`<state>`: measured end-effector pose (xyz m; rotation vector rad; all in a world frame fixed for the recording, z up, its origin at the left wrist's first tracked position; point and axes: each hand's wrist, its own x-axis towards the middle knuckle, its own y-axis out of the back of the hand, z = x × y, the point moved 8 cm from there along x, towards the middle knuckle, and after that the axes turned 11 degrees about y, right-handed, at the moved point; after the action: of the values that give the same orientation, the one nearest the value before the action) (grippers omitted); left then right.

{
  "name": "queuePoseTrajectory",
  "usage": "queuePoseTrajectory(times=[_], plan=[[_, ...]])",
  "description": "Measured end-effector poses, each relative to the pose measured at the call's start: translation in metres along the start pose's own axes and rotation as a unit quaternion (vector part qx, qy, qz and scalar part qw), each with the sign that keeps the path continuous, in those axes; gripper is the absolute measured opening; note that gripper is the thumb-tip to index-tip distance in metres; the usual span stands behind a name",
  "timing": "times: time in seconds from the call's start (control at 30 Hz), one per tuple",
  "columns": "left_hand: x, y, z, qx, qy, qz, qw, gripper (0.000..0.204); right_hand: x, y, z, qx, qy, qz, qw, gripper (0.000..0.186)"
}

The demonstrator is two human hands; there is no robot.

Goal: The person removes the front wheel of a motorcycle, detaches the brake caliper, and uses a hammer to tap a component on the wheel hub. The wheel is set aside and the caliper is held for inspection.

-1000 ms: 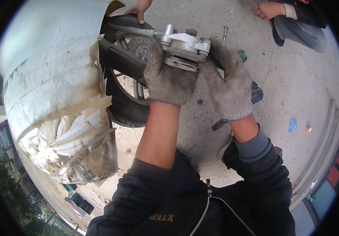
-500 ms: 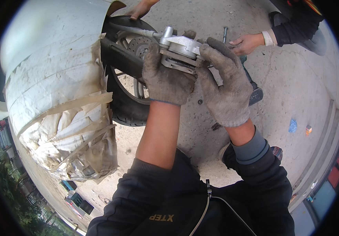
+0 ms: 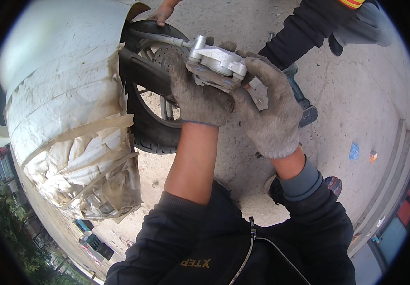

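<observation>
Well, centre stage at twelve o'clock, here's the silver brake caliper [image 3: 220, 61], up off the ground and tilted, its right end lower than its left. The left hand [image 3: 200, 97], in a grubby knit glove, is cupped and curled around it from below, thumb up at the caliper's left side, fingertips peeking over behind: that's a hold. And the right hand [image 3: 276, 104], gloved too, makes a half-open curve, thumb and fingers spread with a gap between, the tips at the caliper's right end; whether they grip it, I cannot tell.

From the caliper's left side a pale hose [image 3: 159, 36] runs off towards ten o'clock, across the wheel [image 3: 155, 140] with its black tyre and drilled disc. Up at eleven, another person's bare hand [image 3: 161, 14] is on the tyre's top! In from one o'clock comes a dark sleeve [image 3: 293, 40], its hand mostly hidden behind the right glove. At two o'clock a teal tool [image 3: 304, 105] lies on the concrete floor [image 3: 357, 99]; out at three, a blue wrapper [image 3: 353, 151] sits beside a small orange box [image 3: 373, 157]. Over at nine looms the white panel [image 3: 67, 99], its lower end wrapped in crumpled film and tape.
</observation>
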<state>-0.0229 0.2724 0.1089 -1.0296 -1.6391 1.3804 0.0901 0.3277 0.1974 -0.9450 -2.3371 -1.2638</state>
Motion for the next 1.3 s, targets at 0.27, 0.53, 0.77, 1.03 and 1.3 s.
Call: queuePoseTrajectory(times=[0.27,0.53,0.77,1.03,1.3], plan=[[0.001,0.003,0.005,0.098,-0.007,0.096,0.991,0.072,-0.024,0.007,0.010,0.045,-0.034,0.013,0.998,0.070],[-0.008,-0.002,0.002,0.004,0.010,0.137,0.990,0.071,-0.088,0.009,0.039,0.034,-0.184,-0.021,0.982,0.071],[-0.018,0.000,0.007,0.037,-0.019,0.173,0.984,0.070,-0.094,0.008,0.036,0.061,-0.185,-0.004,0.981,0.068],[-0.015,-0.016,0.001,0.046,0.051,0.047,0.996,0.076,-0.095,0.006,0.023,0.047,-0.196,-0.042,0.979,0.067],[-0.023,-0.015,-0.001,0.090,0.001,0.155,0.984,0.072,-0.086,0.015,0.013,0.068,-0.181,-0.014,0.981,0.066]])
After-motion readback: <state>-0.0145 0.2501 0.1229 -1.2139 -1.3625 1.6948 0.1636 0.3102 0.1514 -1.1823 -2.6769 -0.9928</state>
